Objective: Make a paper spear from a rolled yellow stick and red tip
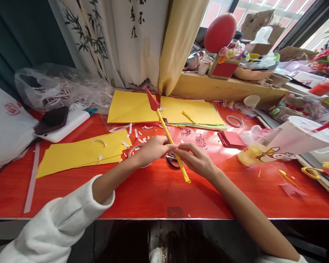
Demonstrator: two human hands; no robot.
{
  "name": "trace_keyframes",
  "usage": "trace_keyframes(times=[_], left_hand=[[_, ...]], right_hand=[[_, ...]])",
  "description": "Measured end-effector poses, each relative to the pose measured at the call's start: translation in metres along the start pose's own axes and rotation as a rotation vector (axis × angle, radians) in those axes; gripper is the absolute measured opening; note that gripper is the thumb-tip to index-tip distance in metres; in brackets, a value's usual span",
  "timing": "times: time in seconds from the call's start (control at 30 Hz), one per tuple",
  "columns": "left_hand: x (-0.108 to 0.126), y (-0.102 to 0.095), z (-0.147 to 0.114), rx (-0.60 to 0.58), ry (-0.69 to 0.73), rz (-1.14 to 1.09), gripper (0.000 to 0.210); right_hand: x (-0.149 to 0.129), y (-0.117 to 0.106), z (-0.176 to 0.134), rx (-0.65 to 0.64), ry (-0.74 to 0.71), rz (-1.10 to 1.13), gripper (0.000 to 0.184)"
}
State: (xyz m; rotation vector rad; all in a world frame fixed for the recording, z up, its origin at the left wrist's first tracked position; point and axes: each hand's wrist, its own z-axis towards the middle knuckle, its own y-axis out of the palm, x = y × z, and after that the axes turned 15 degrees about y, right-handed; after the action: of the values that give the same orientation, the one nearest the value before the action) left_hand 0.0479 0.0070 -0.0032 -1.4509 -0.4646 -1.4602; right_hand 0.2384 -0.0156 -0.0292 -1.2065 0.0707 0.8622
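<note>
Between my hands is a rolled yellow paper stick (165,126) with a folded red paper point (152,101) on its far end. It slants over the red table, its near end toward me. My left hand (157,147) pinches the middle of the stick. My right hand (195,159) grips it just below, fingers closed and nearly touching the left. Under the hands lie scissors (173,162), whose black handle shows while the rest is hidden. A roll of tape (134,149) sits partly behind my left hand.
Yellow paper strips (79,154) lie left, among white scraps. Yellow sheets (131,106) are stacked at the back. Red paper squares (230,139) and a tilted drink cup (279,142) stand right. A phone (52,119) rests far left. The table's front edge (208,218) is near me.
</note>
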Motion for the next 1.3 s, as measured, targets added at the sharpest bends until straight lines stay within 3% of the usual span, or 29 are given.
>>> trace_keyframes(times=[0.2,0.33,0.4,0.57,0.8,0.93,1.13,1.3], left_hand=[[0.004,0.010,-0.002,0.031,0.013,0.109,0.022],[0.003,0.012,-0.003,0.060,-0.019,0.109,0.029],[0.000,0.012,-0.002,0.041,-0.042,0.027,0.032],[-0.004,0.011,0.000,0.065,0.001,-0.414,0.031],[0.004,0.013,-0.005,0.164,0.240,-0.543,0.022],[0.006,0.014,-0.007,0.182,0.300,-0.511,0.018],[0.006,0.016,-0.006,0.343,0.327,-0.588,0.014],[0.012,0.014,-0.008,0.274,0.271,-0.617,0.018]], right_hand=[[-0.010,0.003,0.001,0.111,-0.068,0.081,0.018],[-0.012,0.004,0.004,0.118,0.057,0.239,0.014],[-0.011,0.006,0.006,0.048,0.182,0.430,0.015],[-0.013,0.010,0.009,-0.077,0.475,1.108,0.010],[-0.026,0.007,0.009,-0.090,0.674,1.525,0.010],[-0.024,0.006,0.009,-0.102,0.700,1.543,0.014],[-0.026,0.014,0.008,-0.201,0.678,1.522,0.018],[-0.028,0.014,0.004,-0.242,0.630,1.484,0.009]])
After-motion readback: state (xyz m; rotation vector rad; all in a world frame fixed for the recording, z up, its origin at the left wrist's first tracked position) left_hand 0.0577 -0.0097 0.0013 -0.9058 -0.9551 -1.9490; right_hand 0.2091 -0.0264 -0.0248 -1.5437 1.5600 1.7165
